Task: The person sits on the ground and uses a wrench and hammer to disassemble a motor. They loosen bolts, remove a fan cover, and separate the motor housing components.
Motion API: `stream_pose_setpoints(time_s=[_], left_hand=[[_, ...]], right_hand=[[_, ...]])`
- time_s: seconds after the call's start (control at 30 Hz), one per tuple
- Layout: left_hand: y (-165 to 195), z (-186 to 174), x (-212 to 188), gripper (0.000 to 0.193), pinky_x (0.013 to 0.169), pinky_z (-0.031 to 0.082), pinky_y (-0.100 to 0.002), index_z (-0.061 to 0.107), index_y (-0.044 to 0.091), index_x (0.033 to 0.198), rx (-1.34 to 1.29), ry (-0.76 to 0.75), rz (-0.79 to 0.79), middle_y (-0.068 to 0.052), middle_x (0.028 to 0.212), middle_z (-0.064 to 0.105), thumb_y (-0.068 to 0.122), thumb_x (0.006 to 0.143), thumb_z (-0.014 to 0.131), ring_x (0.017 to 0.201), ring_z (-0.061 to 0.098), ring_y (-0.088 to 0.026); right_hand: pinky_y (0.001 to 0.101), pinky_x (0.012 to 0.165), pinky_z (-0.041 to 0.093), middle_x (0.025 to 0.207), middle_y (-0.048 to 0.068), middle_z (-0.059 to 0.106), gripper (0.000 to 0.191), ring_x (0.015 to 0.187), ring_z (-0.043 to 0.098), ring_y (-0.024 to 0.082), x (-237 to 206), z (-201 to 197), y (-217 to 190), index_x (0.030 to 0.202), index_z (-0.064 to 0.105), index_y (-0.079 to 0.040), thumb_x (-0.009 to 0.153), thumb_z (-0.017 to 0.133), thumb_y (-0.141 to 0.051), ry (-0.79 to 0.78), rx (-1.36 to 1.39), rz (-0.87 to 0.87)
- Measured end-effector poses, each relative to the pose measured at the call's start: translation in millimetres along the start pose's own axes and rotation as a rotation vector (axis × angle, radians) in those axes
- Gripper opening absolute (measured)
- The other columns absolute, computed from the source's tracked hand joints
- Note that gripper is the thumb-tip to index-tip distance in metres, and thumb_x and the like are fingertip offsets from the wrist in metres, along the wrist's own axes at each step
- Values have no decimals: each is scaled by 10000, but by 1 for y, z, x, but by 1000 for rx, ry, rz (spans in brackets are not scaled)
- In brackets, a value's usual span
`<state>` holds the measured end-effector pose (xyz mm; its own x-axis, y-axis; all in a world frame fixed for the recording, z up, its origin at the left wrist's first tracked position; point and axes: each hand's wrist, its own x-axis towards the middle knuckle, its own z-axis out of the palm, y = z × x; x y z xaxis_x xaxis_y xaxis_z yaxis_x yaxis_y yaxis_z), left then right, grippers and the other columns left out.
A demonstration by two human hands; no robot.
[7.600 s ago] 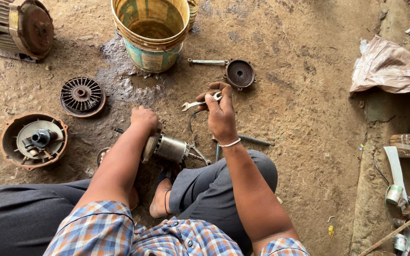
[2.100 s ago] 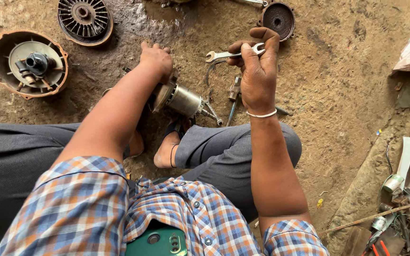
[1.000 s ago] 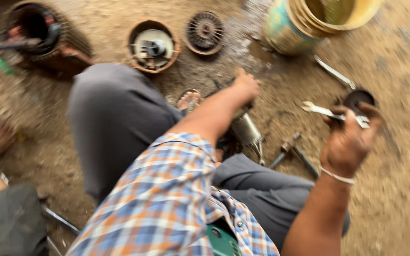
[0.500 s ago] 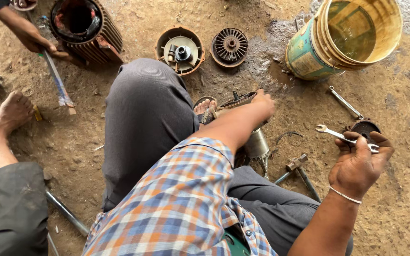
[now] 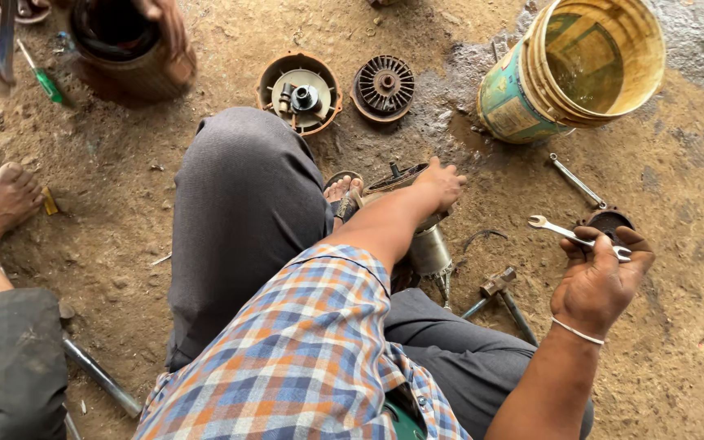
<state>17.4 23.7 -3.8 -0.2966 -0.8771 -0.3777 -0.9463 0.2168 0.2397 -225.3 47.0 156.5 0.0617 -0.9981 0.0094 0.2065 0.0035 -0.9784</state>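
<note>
1. Now gripping a small open-end spanner (image 5: pixel 576 237) in the right hand (image 5: pixel 600 281), fingers curled shut around its shank, open end pointing toward the motor body.
2. Holding that spanner well off the motor body (image 5: pixel 427 244), out to its right and above a dark round cap (image 5: pixel 609 222) on the ground; a couple of seconds back, keeping it much closer in, just above the same part.
3. Pressing the left hand (image 5: pixel 440 184) down on the upper end of the motor body, palm and fingers wrapped over it, steadying it between the legs; looking unchanged in its hold compared with the earlier views.
4. Judging from this: drawing the tool away while keeping the part pinned, so probably pausing between turns or changing tools rather than working a fastener right now.
5. Lying just right of the motor body: a hammer (image 5: pixel 495 287) on the dirt, untouched.
6. Standing beyond the motor body: a yellow bucket (image 5: pixel 580 69), a finned fan disc (image 5: pixel 383 86) and a round end cover (image 5: pixel 299 91).
7. Showing far to the left of the motor body: another person's bare foot (image 5: pixel 6 200) and a second hand on a rusty cylindrical housing (image 5: pixel 128 49).
</note>
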Motion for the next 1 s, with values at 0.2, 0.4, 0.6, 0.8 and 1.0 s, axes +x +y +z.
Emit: stream_pose_setpoints(time_s=[0.2,0.4,0.6,0.8,1.0], left_hand=[[6,5,14,353,1039,359,-590,714,290,1282,75,-108,-26,20,1405,534,354,935,704,1321,463,-226],[4,-1,13,393,1038,364,-575,705,299,1300,68,-133,-36,26,1406,542,413,923,710,1307,478,-214],[1,-10,9,556,1086,313,-772,685,269,1359,88,-232,-58,0,1466,580,391,831,811,1384,490,-276],[-56,13,16,298,755,514,-529,760,139,1030,-208,511,-446,-121,1068,722,354,910,592,985,685,-347],[-61,67,-19,424,1011,322,-550,582,189,1372,-782,419,-661,-125,1366,470,421,1038,464,1265,411,-332]], right_hand=[[387,893,615,1257,173,592,254,1065,698,241,-4,-4,0,1360,392,-77,1142,475,25,-2,12,-5],[370,880,605,1258,167,590,272,1068,702,235,-2,-8,3,1371,376,-94,1142,480,11,9,-27,19],[417,846,571,1163,141,664,250,1014,699,260,12,-17,17,1357,431,-107,1135,534,-57,-5,48,133],[344,644,566,918,91,731,315,792,710,199,58,-23,88,1345,523,-61,1037,581,-93,51,-50,191],[312,557,588,931,155,718,385,740,718,210,72,2,167,1365,406,-46,1020,560,-120,-107,-406,577]])
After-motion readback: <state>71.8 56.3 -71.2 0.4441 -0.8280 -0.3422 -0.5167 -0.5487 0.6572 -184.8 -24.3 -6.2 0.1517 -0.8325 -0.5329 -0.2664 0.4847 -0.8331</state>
